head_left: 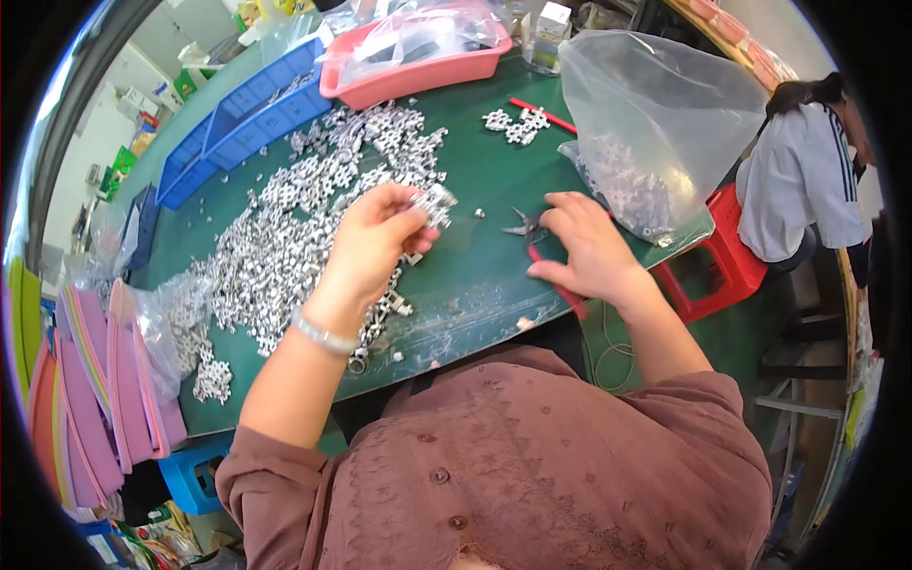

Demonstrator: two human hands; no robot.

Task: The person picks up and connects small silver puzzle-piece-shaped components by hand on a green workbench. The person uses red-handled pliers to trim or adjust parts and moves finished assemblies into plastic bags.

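My left hand (375,237) pinches a small silver metal casting (434,203) between thumb and fingertips, just above the right side of a wide heap of similar silver parts (275,237). My right hand (591,249) is loosely wrapped round a pair of pliers (520,226) with red handles. The jaws of the pliers point left toward the other hand and are apart from the casting. One small silver piece (480,214) lies on the green tabletop (484,271) between my hands.
Behind the heap stand a blue divided bin (256,119) and a pink tub (418,81) with plastic bags. A clear bag (655,104) of silver parts sits at the right edge, near a red stool (708,271) and a seated person (803,180). Several castings (518,125) lie by a red stick (541,114).
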